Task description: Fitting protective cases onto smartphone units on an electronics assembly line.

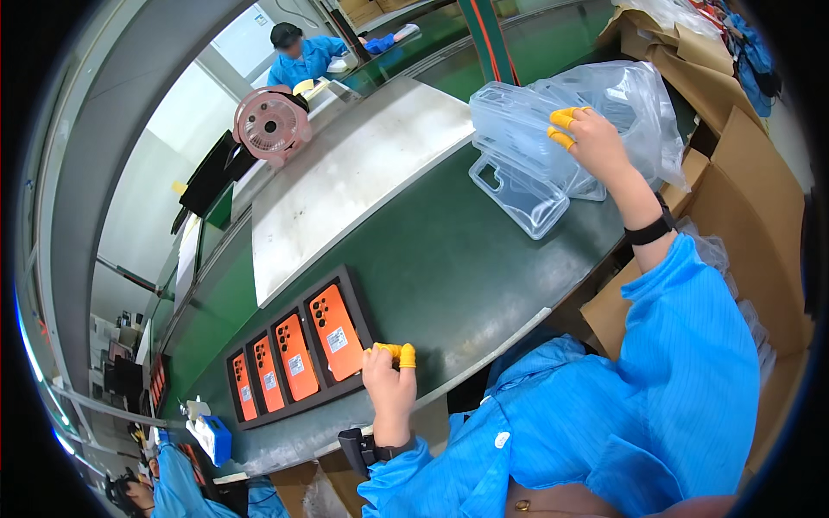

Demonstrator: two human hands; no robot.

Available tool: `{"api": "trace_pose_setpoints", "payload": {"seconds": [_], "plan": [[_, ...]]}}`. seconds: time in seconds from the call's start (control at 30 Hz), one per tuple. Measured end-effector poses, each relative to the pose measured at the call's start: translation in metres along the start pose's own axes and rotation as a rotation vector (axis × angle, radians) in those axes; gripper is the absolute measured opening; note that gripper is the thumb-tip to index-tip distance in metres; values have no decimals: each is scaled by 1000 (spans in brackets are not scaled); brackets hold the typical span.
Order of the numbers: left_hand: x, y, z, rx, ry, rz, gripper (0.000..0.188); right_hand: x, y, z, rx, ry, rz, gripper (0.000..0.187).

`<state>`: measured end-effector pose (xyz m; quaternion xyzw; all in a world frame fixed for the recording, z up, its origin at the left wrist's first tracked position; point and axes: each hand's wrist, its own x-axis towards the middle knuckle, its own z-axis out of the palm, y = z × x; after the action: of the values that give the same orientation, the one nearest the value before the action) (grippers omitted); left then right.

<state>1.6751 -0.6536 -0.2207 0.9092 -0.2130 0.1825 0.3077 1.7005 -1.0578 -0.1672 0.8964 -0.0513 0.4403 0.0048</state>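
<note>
We are seeing 4 orange phones lying in the left tray, none visibly in clear shells; left hand at tray, right hand at shells, grips we cannot tell.

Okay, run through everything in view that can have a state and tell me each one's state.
Orange phones: four, backs up, labelled, in a row
Dark tray: lying flat, loaded
Clear plastic cases: overlapping
Plastic bag: crumpled
Cardboard box: open
Pink fan: facing this way; running or not, can't tell
Left hand: fingers bent, at tray's right end
Right hand: fingers bent, at cases; grip unclear
</note>
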Motion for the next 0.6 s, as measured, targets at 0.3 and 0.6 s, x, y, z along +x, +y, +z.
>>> {"api": "trace_pose_setpoints", "payload": {"seconds": [0.3,0.6], "plan": [[3,10,13,-1,-94,82,16,-2,-48,-9,163,194,-93,33],[5,14,14,-11,-84,91,16,-74,-90,46,27,-238,-168,40]]}}
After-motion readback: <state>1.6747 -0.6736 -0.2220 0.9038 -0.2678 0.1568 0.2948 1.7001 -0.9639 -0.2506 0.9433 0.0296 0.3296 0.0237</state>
